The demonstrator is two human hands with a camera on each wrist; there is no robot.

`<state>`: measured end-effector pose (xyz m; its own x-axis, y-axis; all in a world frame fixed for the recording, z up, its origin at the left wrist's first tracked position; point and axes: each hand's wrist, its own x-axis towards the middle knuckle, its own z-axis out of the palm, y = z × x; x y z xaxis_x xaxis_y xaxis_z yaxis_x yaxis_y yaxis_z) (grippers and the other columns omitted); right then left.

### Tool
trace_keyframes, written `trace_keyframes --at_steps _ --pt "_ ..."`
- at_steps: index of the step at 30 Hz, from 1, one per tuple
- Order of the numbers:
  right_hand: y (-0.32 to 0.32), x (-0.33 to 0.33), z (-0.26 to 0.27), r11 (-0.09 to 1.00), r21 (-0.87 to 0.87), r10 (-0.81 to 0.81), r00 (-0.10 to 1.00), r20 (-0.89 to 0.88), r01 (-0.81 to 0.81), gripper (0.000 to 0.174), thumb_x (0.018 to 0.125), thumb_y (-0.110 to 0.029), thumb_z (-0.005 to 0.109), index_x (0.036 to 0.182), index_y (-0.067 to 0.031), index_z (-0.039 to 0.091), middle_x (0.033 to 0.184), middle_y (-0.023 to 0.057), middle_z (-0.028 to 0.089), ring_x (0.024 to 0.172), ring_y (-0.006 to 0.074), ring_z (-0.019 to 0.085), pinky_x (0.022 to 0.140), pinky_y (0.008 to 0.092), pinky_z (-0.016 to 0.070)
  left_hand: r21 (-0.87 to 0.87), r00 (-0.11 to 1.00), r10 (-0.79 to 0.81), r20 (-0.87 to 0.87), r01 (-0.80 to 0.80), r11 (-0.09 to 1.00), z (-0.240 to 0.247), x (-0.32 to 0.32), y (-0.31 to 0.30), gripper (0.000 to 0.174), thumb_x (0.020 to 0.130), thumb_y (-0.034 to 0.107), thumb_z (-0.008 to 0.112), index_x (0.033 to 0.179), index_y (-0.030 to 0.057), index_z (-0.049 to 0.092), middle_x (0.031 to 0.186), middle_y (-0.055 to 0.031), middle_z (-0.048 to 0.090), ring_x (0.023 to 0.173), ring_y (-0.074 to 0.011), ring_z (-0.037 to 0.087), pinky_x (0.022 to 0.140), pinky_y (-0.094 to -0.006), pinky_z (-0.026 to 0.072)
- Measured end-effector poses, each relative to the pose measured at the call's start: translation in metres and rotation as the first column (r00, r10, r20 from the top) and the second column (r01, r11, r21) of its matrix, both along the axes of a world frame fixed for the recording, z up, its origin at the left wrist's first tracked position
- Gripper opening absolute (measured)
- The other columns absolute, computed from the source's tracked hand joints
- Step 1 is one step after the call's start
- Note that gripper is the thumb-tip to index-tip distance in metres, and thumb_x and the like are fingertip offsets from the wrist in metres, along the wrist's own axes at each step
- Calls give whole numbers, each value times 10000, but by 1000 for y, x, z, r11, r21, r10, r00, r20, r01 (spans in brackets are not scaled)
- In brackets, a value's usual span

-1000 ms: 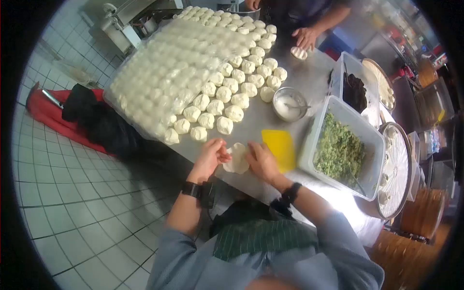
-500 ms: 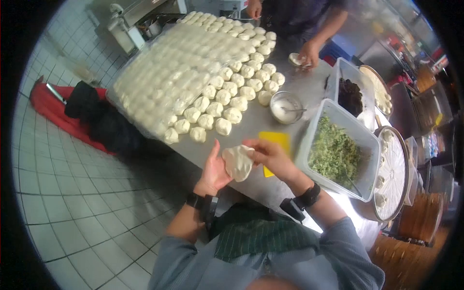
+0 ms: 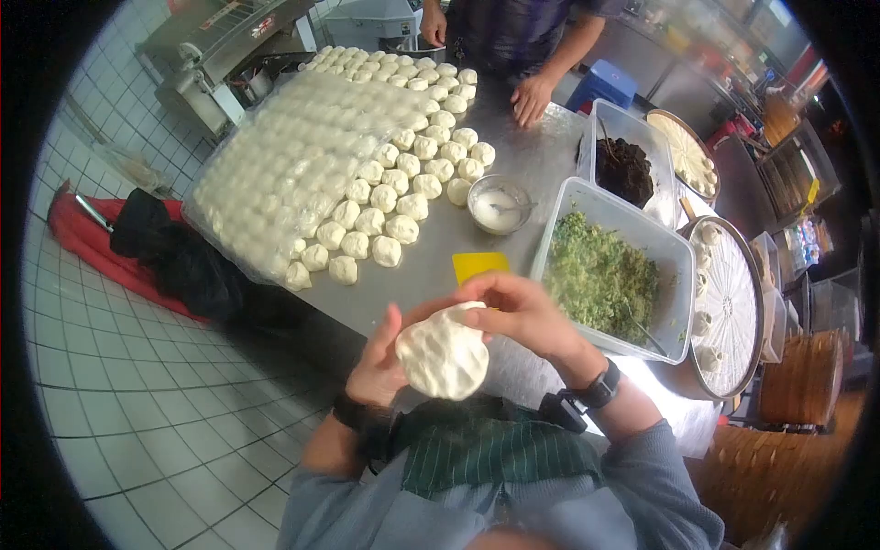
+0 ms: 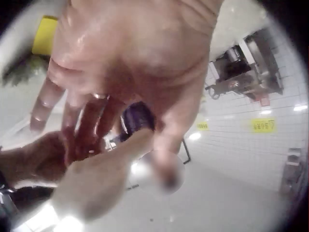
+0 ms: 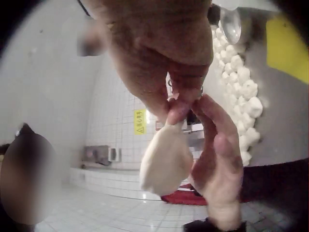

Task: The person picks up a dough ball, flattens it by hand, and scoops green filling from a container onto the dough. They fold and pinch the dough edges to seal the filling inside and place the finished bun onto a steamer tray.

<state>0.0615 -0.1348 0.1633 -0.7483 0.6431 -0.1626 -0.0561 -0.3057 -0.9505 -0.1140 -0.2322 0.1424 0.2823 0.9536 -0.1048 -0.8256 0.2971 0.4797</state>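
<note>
A flat round of dough (image 3: 445, 353) hangs between my hands, in front of the apron. My right hand (image 3: 527, 316) pinches its upper edge between thumb and fingers. In the right wrist view the dough round (image 5: 166, 162) droops below that pinch. My left hand (image 3: 376, 362) is beside the dough, its thumb pointing up and its fingers partly hidden behind the round. Seen from the left wrist, the fingers of my left hand (image 4: 130, 53) are extended, with the dough (image 4: 91, 183) close by them. A yellow scraper (image 3: 478, 266) lies on the table beyond.
Rows of dough pieces (image 3: 401, 229), partly under plastic film (image 3: 275, 165), cover the table's left. To the right are a bowl (image 3: 500, 203) with white contents, a tub of chopped greens (image 3: 600, 284), a dark-filled tub (image 3: 626, 170) and round trays (image 3: 733, 307). Another person's hand (image 3: 532, 99) rests opposite.
The dough round has come up from the table edge toward my body, my right hand pinching its edge. My left fingers uncurled. The other person's hand no longer holds a dough piece.
</note>
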Motion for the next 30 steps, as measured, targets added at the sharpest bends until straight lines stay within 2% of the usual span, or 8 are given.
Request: trace_keyframes --at_steps 3,6,13,15,17,22,24,30 --pt "7 -2 -13 994 93 47 983 176 -65 244 889 -101 644 1118 -23 618 891 12 628 727 60 578 629 209 494 -183 984 -113 141 138 973 -46 -4 10 746 891 560 498 1333 -34 403 1212 -195 561 1089 -330 584 935 -435 481" --pt "7 -5 -25 897 357 219 964 152 -260 298 858 -23 642 1152 -46 604 1061 34 605 873 106 587 720 244 502 -228 994 -82 -72 63 972 -61 -13 5 518 931 323 525 1299 -34 450 1196 -184 572 1031 -325 615 877 -439 514" --pt "9 -30 -18 818 474 234 942 242 -325 237 794 -23 681 1028 -41 650 872 75 636 724 170 634 671 273 508 -187 947 -268 -179 235 954 -50 -40 -1 352 922 187 567 1192 -36 528 1064 -186 646 943 -299 656 864 -416 520" --pt "14 -40 -34 739 651 -131 910 393 -175 214 796 -28 638 1009 -36 650 884 112 638 738 245 647 681 320 520 -183 939 -257 -231 217 959 -47 -45 0 339 913 187 583 1169 -30 541 1048 -187 654 927 -296 662 860 -409 521" --pt "30 -48 -59 664 727 -280 844 458 -174 216 796 -29 612 1008 -40 652 935 135 632 800 274 641 726 347 516 154 890 -175 -421 260 953 -33 -52 -2 307 907 185 592 1137 -16 557 1041 -190 656 931 -282 662 839 -375 526" --pt "60 -53 -73 471 855 -437 785 440 -217 288 806 -39 561 1084 -61 633 1135 180 575 1034 331 579 882 400 474 -187 883 41 -467 -145 972 -52 -47 12 317 964 195 523 1206 -9 535 1047 -127 646 952 -192 644 881 -313 495" --pt "59 -53 -67 257 935 -561 750 351 -246 354 812 -71 621 1165 -82 599 1256 169 520 1083 328 559 890 395 476 -227 906 48 -421 -156 961 -65 -44 10 329 956 190 533 1216 -11 526 1072 -125 637 978 -197 635 893 -315 491" --pt "66 47 3 496 841 -653 545 526 -217 338 854 -153 584 1187 -97 576 1189 169 549 1061 350 559 914 413 461 -248 994 52 -98 -75 966 -80 -54 18 373 918 182 562 1231 -10 493 1205 -170 570 1102 -260 577 945 -423 483"
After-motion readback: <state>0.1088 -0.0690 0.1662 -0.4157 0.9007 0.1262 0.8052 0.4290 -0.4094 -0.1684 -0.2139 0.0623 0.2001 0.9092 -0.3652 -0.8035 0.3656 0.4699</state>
